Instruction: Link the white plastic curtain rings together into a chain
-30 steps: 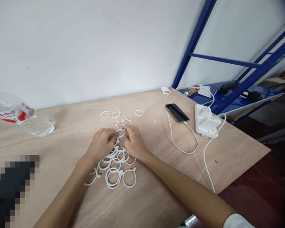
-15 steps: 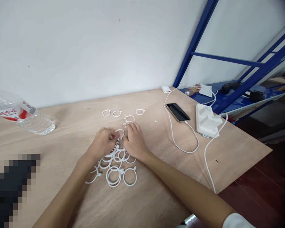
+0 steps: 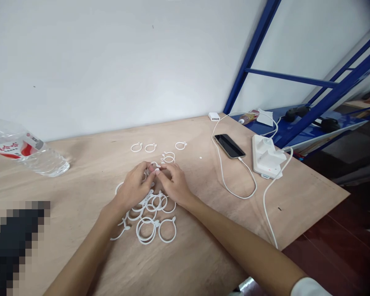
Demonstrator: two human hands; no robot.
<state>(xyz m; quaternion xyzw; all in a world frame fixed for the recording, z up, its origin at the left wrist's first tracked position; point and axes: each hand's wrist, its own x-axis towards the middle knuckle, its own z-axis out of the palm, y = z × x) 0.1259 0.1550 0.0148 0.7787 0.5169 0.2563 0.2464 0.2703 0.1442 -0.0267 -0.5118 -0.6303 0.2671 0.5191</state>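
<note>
My left hand (image 3: 135, 185) and my right hand (image 3: 175, 183) meet above a pile of white rings. Between their fingertips they pinch one small white ring (image 3: 154, 164), partly hidden by the fingers. Below the hands several white rings with small tabs lie overlapping, among them a separate-looking ring (image 3: 167, 230) at the near right of the pile. Farther back, two rings (image 3: 136, 147) (image 3: 151, 148) lie side by side, and another ring (image 3: 180, 145) lies to their right. Just beyond my right hand are overlapping rings (image 3: 169, 157).
A clear water bottle (image 3: 37, 152) lies on the wooden table (image 3: 222, 230) at left. To the right are a phone (image 3: 230, 146) on a white cable, a power strip (image 3: 267, 158) and a white charger (image 3: 213, 116). A blurred dark object (image 3: 15, 242) is at the near left.
My hands have come together, and both now hold the ring, which is raised between their fingertips. My right fingers have drawn back from the overlapping rings behind. The view has shifted slightly.
</note>
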